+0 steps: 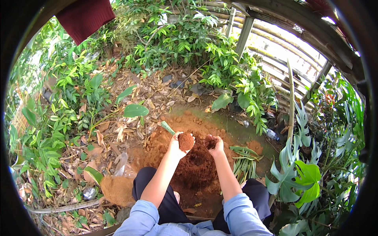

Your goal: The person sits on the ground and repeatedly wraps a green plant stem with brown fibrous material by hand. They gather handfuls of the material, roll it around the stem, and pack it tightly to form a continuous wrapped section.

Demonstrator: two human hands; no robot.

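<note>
The left hand (176, 148) is cupped, its grip half closed under a rounded heap of reddish-brown crumbly material (186, 141). A pale-patterned green strip (168, 127) sticks out past that hand; I cannot tell whether it is held. The right hand (216, 148) curls its grip loosely around a smaller dark clump (211, 141). Both hands are above a mound of loose soil (193, 169), dark near the person and orange farther out, and the forearms hide parts of it.

The person's knees, in dark trousers (258, 198), flank the near side. Just right of the mound lies a bundle of long green leaves (245, 159), with a clear bottle (271, 134) farther off. To the left, a fibrous brown mass (117, 190) sits beside the left knee, near a crumpled clear plastic bag (123, 165).

Dry leaves (151, 84) litter the ground beyond, up to dense green shrubs (173, 43). On the right, big split leaves (309, 183) and a slanting pole (291, 102) crowd that side, before a slatted fence (271, 47). A dark red cloth (86, 19) hangs at upper left.
</note>
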